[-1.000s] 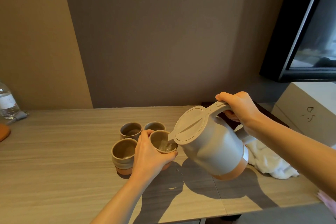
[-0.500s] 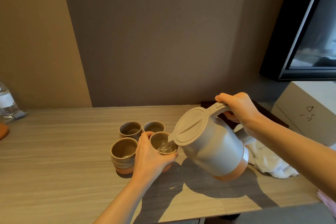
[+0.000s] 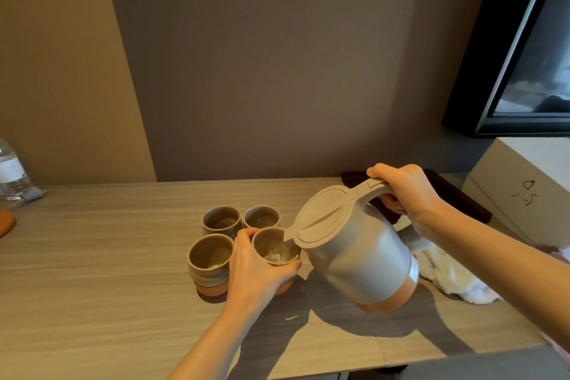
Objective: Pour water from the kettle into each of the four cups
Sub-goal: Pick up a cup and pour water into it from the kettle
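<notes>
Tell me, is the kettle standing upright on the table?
No, the right hand holds the kettle tilted in the air, spout over a cup.

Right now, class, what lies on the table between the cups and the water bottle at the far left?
In the head view nothing: bare table runs from the cups to the water bottle.

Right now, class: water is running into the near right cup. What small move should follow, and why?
Probably keep the kettle tilted a moment longer: its spout sits over the near right cup, steadied by the left hand, and water only covers the bottom. Then ease it upright with the right hand.
</notes>
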